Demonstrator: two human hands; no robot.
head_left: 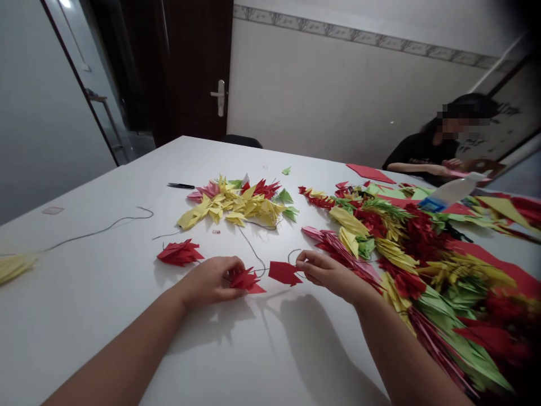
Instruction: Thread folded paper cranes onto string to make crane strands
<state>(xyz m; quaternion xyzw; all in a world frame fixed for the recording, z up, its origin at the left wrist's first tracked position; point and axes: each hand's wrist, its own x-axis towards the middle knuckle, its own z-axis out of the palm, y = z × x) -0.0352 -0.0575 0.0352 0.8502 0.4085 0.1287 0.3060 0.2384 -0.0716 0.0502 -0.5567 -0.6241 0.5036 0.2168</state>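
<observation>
My left hand (213,279) is closed around a small cluster of red folded paper pieces (249,282). Opposite it, my right hand (327,273) pinches at a thin dark cord (262,269), whose loose end curls up beside the fingertips. Between the two hands a single red folded paper piece (284,273) hangs on the cord, close to my right fingers. Left of my left hand, a bunch of red folded paper pieces (180,252) rests on the white table (236,349).
Beyond my hands lies a pile of yellow, red and green folded paper (240,203), with a black pen-like object (181,185) beside it. Many paper strands (406,248) cover the right side, near a clear bottle (452,192). A person (422,152) sits at the far right.
</observation>
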